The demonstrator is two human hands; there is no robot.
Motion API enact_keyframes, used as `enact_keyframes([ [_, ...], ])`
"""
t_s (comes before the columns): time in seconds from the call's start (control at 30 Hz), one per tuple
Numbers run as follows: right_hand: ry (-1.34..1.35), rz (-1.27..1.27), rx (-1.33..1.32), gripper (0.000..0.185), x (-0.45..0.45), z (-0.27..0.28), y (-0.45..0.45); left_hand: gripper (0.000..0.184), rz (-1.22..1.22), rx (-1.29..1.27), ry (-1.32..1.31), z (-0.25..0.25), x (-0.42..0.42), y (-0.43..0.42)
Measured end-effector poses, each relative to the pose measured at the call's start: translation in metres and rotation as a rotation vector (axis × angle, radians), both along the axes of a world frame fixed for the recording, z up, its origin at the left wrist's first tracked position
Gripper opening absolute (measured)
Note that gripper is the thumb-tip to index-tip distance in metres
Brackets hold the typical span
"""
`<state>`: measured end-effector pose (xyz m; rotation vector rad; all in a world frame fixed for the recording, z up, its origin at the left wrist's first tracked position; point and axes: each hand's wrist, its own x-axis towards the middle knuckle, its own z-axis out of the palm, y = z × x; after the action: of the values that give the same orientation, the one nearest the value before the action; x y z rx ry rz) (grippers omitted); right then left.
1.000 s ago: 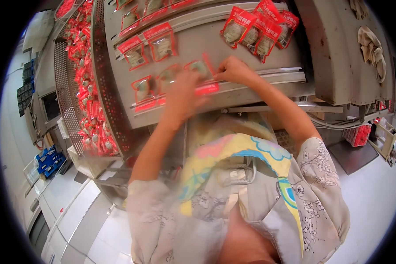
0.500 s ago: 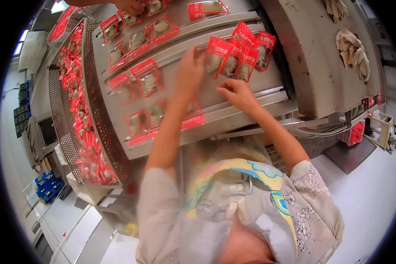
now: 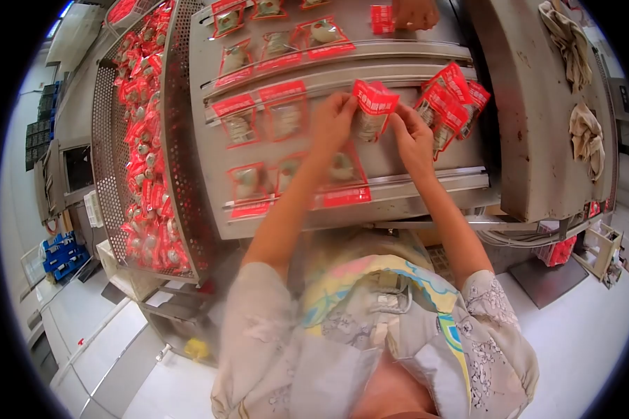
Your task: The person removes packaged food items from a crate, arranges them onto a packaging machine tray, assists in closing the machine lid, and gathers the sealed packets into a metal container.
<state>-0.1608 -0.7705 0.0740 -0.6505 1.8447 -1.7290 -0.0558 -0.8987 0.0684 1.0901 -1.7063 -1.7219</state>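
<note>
A red-and-clear plastic food packet (image 3: 374,110) hangs between my two hands above the metal surface. My left hand (image 3: 334,120) pinches its upper left side. On the packet's right edge are the closed fingers and thumb of my right hand (image 3: 414,137). Just right of that hand lies a small overlapping pile of similar packets (image 3: 446,105). Left of my hands, two flat packets (image 3: 284,115) lie side by side between the metal bars. A nearer row of packets (image 3: 248,183) rests along the front bar, partly hidden behind my left forearm.
A perforated metal trough (image 3: 178,140) full of loose red packets (image 3: 147,167) runs along the left. More packets (image 3: 323,33) lie in the rows farther back. Another person's hand (image 3: 416,12) is at the top beside a packet. Cloths (image 3: 586,136) lie on the metal housing at right.
My hands were apart, near the pile; now they hold one packet between them. The pile shows fewer packets. The view has shifted, and another person's hand has moved right at the top.
</note>
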Motion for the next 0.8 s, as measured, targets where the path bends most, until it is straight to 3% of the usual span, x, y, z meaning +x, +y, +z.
enact_keyframes([
  [0.17,-0.225,0.023,0.105,0.024,0.007,0.006,-0.038,0.02,0.128,-0.172,-0.074,-0.024,0.023,-0.006],
  [0.3,-0.064,0.216,0.393,0.028,-0.011,-0.016,-0.047,0.02,0.139,-0.279,-0.191,-0.042,0.04,-0.003],
  [0.37,0.048,0.339,0.571,0.029,-0.019,-0.021,-0.048,0.018,0.134,-0.111,-0.202,-0.058,0.046,0.001],
  [0.47,0.233,0.321,0.605,0.029,-0.022,-0.039,-0.052,0.016,0.15,0.118,-0.148,-0.062,0.044,0.004],
  [0.57,0.219,0.145,0.479,0.029,-0.017,-0.036,-0.06,0.014,0.182,0.354,-0.095,-0.045,0.034,-0.001],
  [0.8,0.131,0.217,0.497,0.031,-0.027,-0.036,-0.064,0.014,0.34,0.746,0.121,0.022,0.028,0.007],
])
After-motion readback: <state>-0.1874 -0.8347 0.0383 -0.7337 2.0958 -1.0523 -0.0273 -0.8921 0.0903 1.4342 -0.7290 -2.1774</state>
